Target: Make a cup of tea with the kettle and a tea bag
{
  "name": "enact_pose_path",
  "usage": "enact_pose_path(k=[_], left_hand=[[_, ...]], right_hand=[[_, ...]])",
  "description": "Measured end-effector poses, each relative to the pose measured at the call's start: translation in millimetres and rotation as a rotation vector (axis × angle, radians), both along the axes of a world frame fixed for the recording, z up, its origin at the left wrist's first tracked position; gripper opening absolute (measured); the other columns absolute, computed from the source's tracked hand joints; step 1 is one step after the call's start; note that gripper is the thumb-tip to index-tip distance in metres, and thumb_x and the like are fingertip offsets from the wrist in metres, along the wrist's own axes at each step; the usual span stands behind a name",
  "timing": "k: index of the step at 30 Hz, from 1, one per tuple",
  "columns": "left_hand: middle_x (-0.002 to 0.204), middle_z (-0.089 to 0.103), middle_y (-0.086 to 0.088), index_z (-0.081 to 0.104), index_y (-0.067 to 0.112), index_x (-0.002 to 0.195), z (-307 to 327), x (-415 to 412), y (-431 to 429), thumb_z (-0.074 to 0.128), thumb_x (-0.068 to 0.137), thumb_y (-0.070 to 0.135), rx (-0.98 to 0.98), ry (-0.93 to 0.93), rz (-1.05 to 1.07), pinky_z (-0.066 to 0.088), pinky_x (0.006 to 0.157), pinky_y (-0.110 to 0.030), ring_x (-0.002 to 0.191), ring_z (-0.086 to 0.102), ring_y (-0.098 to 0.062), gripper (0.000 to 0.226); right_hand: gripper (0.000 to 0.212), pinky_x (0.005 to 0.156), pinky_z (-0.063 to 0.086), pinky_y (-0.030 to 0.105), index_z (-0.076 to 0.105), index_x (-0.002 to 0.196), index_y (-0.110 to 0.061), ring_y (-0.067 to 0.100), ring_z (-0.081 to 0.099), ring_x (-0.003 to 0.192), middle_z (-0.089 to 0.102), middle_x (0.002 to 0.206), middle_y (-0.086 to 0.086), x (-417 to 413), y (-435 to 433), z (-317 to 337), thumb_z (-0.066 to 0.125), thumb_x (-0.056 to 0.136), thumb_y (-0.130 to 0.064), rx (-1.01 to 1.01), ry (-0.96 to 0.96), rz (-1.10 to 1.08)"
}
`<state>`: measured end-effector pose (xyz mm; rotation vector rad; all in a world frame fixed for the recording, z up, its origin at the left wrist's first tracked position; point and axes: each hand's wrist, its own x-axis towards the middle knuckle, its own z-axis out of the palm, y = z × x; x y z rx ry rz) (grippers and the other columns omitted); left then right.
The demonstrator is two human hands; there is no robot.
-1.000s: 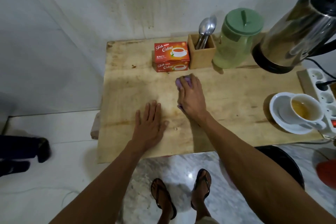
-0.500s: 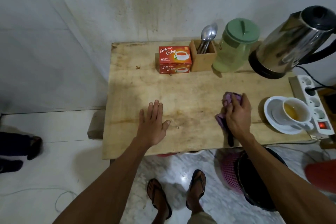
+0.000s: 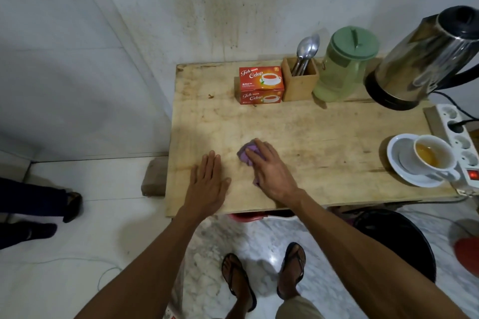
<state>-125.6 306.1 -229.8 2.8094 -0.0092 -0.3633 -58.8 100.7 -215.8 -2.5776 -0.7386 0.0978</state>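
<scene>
A steel kettle (image 3: pixel 425 59) with a black lid stands at the table's back right. A white cup of amber tea (image 3: pixel 432 156) sits on a white saucer (image 3: pixel 399 147) near the right edge. A red tea bag box (image 3: pixel 260 84) rests at the back centre. My right hand (image 3: pixel 269 168) presses a purple cloth (image 3: pixel 248 153) onto the wooden table (image 3: pixel 324 132) near its front. My left hand (image 3: pixel 207 184) lies flat and open on the table just left of the cloth.
A wooden holder with spoons (image 3: pixel 300 77) and a green lidded jug (image 3: pixel 342 65) stand between box and kettle. A white power strip (image 3: pixel 464 147) lies along the right edge. A black bin (image 3: pixel 399 241) sits below. Another person's legs (image 3: pixel 33 204) are at far left.
My right hand slid the purple cloth from near the tea box to the right by the saucer, then back left to the table's front centre. My left hand stayed flat.
</scene>
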Motion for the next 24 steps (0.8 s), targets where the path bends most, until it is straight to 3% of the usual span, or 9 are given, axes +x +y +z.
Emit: enact_pose_path(k=[2, 3, 6, 10, 14, 17, 20, 23, 24], left_hand=[[0.163, -0.010, -0.006, -0.003, 0.010, 0.155, -2, -5, 12, -0.016, 0.085, 0.068, 0.023, -0.019, 0.010, 0.002, 0.121, -0.049, 0.150, -0.010, -0.022, 0.092], [0.162, -0.011, -0.005, -0.004, 0.011, 0.155, -3, -8, 14, -0.015, 0.086, 0.067, 0.037, -0.010, 0.013, 0.001, 0.121, -0.049, 0.149, -0.011, -0.020, 0.089], [0.164, 0.005, -0.010, 0.009, 0.009, 0.155, -5, -14, 22, -0.004, 0.094, 0.061, 0.064, -0.039, 0.016, 0.006, 0.118, -0.049, 0.150, 0.004, -0.024, 0.081], [0.160, 0.025, -0.014, 0.024, 0.006, 0.152, -6, -13, 21, 0.006, 0.099, 0.057, 0.072, -0.069, 0.024, 0.015, 0.114, -0.051, 0.147, 0.024, -0.030, 0.076], [0.158, 0.029, -0.015, 0.029, 0.005, 0.151, -10, -14, 21, 0.009, 0.099, 0.057, 0.078, -0.079, 0.018, 0.023, 0.113, -0.053, 0.146, 0.028, -0.030, 0.075], [0.158, 0.029, -0.016, 0.029, 0.004, 0.150, -11, -14, 20, 0.010, 0.099, 0.056, 0.078, -0.076, 0.003, 0.021, 0.113, -0.054, 0.145, 0.029, -0.032, 0.076], [0.161, 0.020, -0.015, 0.021, 0.005, 0.152, -8, -13, 21, 0.001, 0.096, 0.062, 0.050, -0.067, -0.001, 0.013, 0.115, -0.051, 0.148, 0.020, -0.030, 0.082], [0.164, -0.003, -0.007, 0.003, 0.011, 0.155, -5, -12, 21, -0.011, 0.086, 0.067, 0.031, -0.051, 0.006, -0.005, 0.117, -0.044, 0.147, -0.011, -0.018, 0.090], [0.164, -0.009, -0.005, -0.002, 0.013, 0.155, -4, -11, 21, -0.011, 0.084, 0.067, 0.027, -0.030, 0.013, -0.010, 0.116, -0.042, 0.146, -0.016, -0.016, 0.090]], right_hand=[[0.050, 0.089, 0.056, 0.030, 0.047, 0.145, -0.014, 0.026, 0.061, 0.110, 0.039, 0.153, 0.021, 22, -13, 9, 0.057, 0.096, -0.017, 0.158, 0.023, -0.209], [0.048, 0.093, 0.052, 0.023, 0.046, 0.146, -0.011, 0.023, 0.058, 0.115, 0.036, 0.154, 0.021, 34, -21, 12, 0.048, 0.100, -0.024, 0.185, -0.007, -0.370], [0.053, 0.116, 0.030, 0.036, 0.049, 0.144, -0.008, 0.036, 0.030, 0.145, 0.025, 0.160, 0.021, 59, -18, 9, 0.033, 0.099, -0.031, 0.186, 0.062, -0.637], [0.054, 0.116, 0.029, 0.042, 0.053, 0.140, -0.006, 0.039, 0.033, 0.140, 0.034, 0.154, 0.023, 65, 33, 4, 0.032, 0.095, -0.028, 0.193, 0.080, -0.582], [0.043, 0.106, 0.042, 0.049, 0.055, 0.133, -0.006, 0.041, 0.045, 0.126, 0.046, 0.141, 0.025, 56, 84, 4, 0.040, 0.095, -0.018, 0.206, 0.062, -0.312], [0.043, 0.110, 0.041, 0.045, 0.052, 0.138, -0.012, 0.035, 0.042, 0.133, 0.043, 0.147, 0.017, 37, 99, 4, 0.043, 0.097, -0.018, 0.167, 0.098, -0.135], [0.037, 0.082, 0.054, 0.019, 0.055, 0.131, -0.011, 0.016, 0.060, 0.104, 0.057, 0.127, 0.004, 20, 79, 8, 0.053, 0.100, -0.029, 0.235, 0.118, -0.250], [0.033, 0.103, 0.046, 0.025, 0.059, 0.128, -0.008, 0.019, 0.055, 0.119, 0.057, 0.131, 0.009, 8, 28, 19, 0.056, 0.097, -0.015, 0.221, 0.115, -0.389], [0.032, 0.100, 0.042, 0.016, 0.059, 0.128, -0.005, 0.013, 0.056, 0.119, 0.057, 0.129, 0.009, 6, 2, 21, 0.053, 0.097, -0.009, 0.228, 0.113, -0.498]])
